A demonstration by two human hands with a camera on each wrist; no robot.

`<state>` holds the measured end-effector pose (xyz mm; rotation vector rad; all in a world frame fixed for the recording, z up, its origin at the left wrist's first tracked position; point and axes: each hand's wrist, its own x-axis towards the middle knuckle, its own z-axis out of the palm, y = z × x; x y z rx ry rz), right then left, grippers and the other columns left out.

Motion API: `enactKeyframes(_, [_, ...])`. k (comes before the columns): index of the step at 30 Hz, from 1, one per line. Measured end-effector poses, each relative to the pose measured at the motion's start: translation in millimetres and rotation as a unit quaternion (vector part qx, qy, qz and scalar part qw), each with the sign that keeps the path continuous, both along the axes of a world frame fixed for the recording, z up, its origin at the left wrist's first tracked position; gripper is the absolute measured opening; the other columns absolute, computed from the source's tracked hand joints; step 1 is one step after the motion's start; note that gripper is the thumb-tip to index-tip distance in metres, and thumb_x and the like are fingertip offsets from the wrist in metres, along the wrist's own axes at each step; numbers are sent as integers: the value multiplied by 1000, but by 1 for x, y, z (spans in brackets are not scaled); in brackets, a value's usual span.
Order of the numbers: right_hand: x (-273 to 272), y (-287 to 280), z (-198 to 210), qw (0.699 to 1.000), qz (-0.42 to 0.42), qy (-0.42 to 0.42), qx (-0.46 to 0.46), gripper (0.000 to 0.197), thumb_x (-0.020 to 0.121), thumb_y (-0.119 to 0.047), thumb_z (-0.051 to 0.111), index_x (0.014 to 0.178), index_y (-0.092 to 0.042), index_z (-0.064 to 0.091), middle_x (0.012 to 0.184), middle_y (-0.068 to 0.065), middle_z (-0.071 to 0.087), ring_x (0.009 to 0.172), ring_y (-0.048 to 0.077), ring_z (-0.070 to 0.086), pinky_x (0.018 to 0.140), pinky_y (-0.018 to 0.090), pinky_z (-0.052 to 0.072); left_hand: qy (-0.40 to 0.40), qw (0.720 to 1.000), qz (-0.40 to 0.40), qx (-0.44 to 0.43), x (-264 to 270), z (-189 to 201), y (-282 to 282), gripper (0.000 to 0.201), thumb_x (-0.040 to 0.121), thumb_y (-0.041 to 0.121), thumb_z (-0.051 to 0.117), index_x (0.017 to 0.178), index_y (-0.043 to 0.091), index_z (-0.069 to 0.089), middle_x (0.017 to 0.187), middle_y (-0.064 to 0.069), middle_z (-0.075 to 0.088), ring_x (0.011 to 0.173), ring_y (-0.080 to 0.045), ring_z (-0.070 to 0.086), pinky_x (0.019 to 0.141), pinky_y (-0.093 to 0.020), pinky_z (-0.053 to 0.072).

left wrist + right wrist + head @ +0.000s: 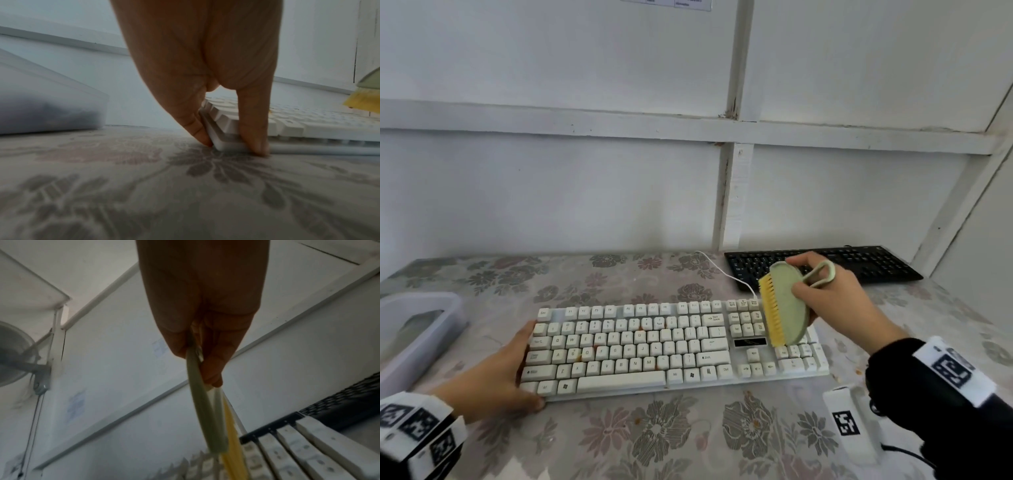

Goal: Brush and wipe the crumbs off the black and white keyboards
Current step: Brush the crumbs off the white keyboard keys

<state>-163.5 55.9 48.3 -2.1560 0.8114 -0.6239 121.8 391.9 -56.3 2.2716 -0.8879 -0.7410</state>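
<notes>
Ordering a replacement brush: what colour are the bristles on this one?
Yellow bristles on a pale green brush; clearest in the head view.

white keyboard (674, 346); black keyboard (859, 263); green brush (787, 305), yellow bristles; grey-pink floral tablecloth (654, 435).

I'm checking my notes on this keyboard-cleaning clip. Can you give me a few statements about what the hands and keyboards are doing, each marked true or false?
1. The right hand holds a green brush with yellow bristles. True.
2. The brush is over the black keyboard. False: it is over the right end of the white keyboard.
3. The left hand grips the white keyboard's left end. True.
4. The black keyboard lies nearer the person than the white one. False: it lies farther back, by the wall.
5. The white keyboard is spotless. False: orange-brown specks show among its keys.
</notes>
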Motion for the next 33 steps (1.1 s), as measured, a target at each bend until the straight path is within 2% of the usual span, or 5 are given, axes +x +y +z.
enactKeyframes(6, [-15,12,-12,989,72,118,45,22,84,-5,56,95,-25,59,73,9,59,57,17,55,47,28,49,2,1000,-4,-6,-3,2,-2,126,42,28,82,129,49,-6,127,8,47,114,-9,52,103,-32,42])
enactKeyframes(14, [-12,8,-9,999,11,29,15,27,84,-4,55,96,-27,60,79,6,64,63,20,58,55,40,55,3,1000,-9,-22,-3,3,-2,121,47,17,82,132,44,0,123,13,47,112,-5,52,94,-23,42])
enactKeyframes(20, [-32,15,-14,989,61,123,60,20,84,-4,56,93,-21,61,66,4,54,50,11,49,43,21,43,6,1000,2,-16,-2,1,-2,121,49,15,82,133,44,0,121,13,48,112,-6,52,96,-25,42])
enactKeyframes(28, [-8,11,9,999,-4,-41,-34,28,83,-5,56,100,-28,60,79,1,64,63,18,56,57,44,55,13,1000,7,-22,-2,1,-3,116,54,6,82,127,45,1,116,16,49,104,-4,54,84,-16,43])
enactKeyframes(33, [10,17,-11,999,28,-10,-20,29,84,-6,53,98,-32,57,77,8,62,57,14,46,46,25,41,9,1000,12,-25,-3,1,-3,114,57,1,81,126,46,1,113,12,53,100,-6,58,76,-13,46])
